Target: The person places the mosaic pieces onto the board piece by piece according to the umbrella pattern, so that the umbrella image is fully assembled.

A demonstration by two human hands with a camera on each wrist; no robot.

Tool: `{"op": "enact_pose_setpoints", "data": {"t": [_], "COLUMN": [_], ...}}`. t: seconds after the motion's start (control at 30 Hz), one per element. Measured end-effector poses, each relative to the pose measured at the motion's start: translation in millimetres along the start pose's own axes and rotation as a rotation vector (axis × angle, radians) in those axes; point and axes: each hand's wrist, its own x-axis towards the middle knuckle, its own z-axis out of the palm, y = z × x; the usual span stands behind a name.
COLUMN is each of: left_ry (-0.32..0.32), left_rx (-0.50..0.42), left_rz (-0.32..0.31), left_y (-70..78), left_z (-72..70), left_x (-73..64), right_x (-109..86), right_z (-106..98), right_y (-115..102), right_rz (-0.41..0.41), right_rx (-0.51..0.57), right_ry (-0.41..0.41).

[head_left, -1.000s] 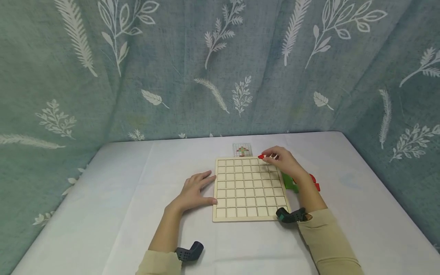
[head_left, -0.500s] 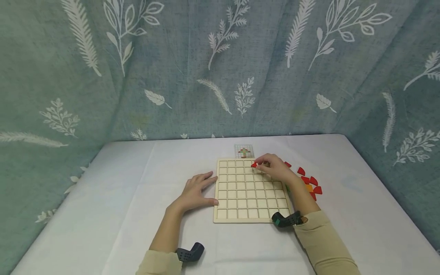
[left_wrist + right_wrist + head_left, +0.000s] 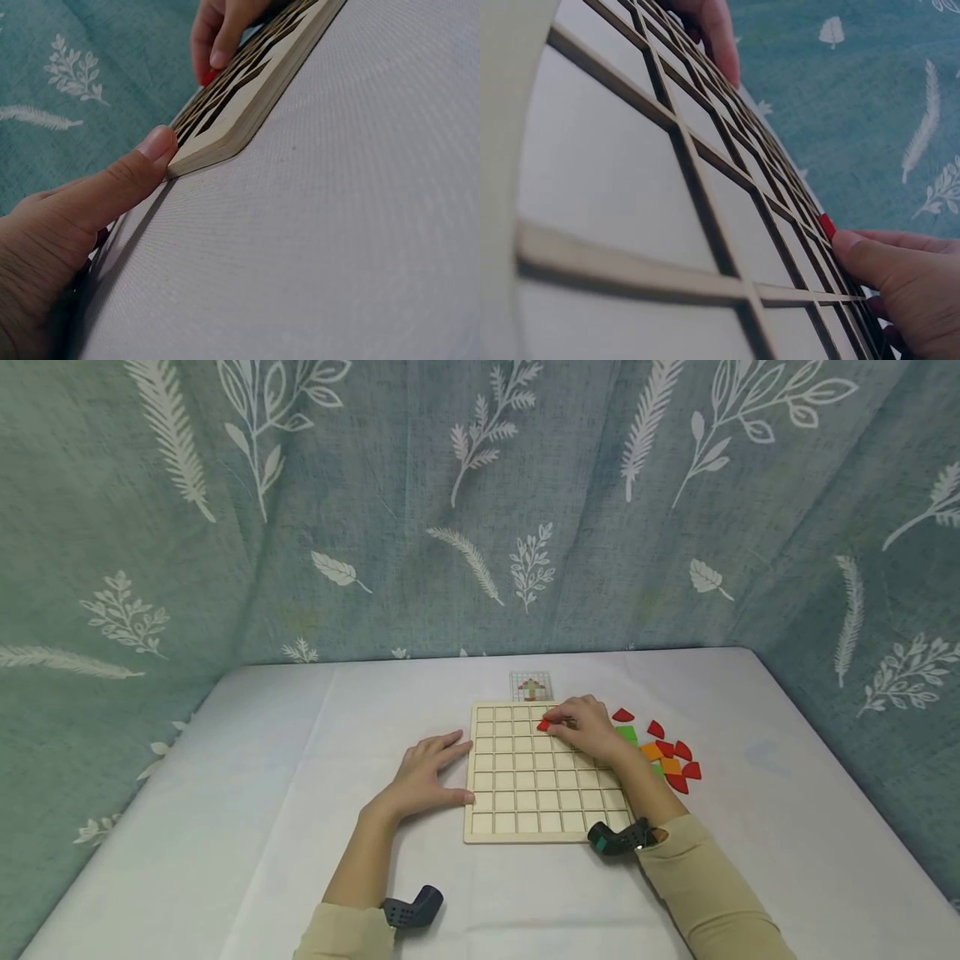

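A pale wooden grid board lies flat on the white table. Over its upper cells my right hand pinches a small red block between thumb and fingers. In the right wrist view the red block shows at the thumb tip, right at the grid's ridges. My left hand rests at the board's left edge, thumb and fingers spread and touching it. The left wrist view has the left thumb against the board's corner. Behind the board lies a small pattern card with a coloured picture.
Right of the board lie several loose flat blocks: red quarter-rounds, orange squares and green pieces, partly behind the right forearm. A leaf-patterned curtain hangs behind the table.
My right hand has moved left over the board with the red block, from the top right edge to the upper middle cells. More loose blocks show beside the forearm. The left hand stays put.
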Motion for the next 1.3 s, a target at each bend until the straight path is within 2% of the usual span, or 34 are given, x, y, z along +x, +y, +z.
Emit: {"op": "enact_pose_setpoints", "data": {"t": [0.23,0.4,0.53,0.73,1.03,1.13,1.3], "left_ry": [0.002,0.0,0.002,0.001,-0.001,-0.001,-0.003], "left_rx": [-0.015,-0.013,-0.007,0.001,-0.007,-0.008,-0.013], "left_rz": [-0.002,-0.006,0.0,0.003,0.009,-0.01,-0.022], "left_y": [1.5,2.9,4.0,3.7,2.5,2.7,2.2], "left_z": [-1.6,-1.5,-1.9,-2.5,-1.0,-0.5,-1.1], "left_x": [-0.9,-0.3,-0.1,-0.8,-0.6,-0.1,0.9], "right_x": [-0.3,-1.6,-1.7,-1.6,-6.5,-8.8,-13.7], "right_z": [5.1,11.0,15.0,16.4,8.2,3.2,-9.7], "right_y": [-2.8,-10.7,-15.0,-15.4,-11.2,-8.6,-6.6], "right_rz": [0.001,0.065,0.118,0.12,0.102,0.099,0.144], "right_rx": [-0.025,-0.062,-0.068,-0.067,-0.069,-0.071,-0.045], "right_ry": [0.018,0.091,0.12,0.125,0.185,0.198,0.208]}}
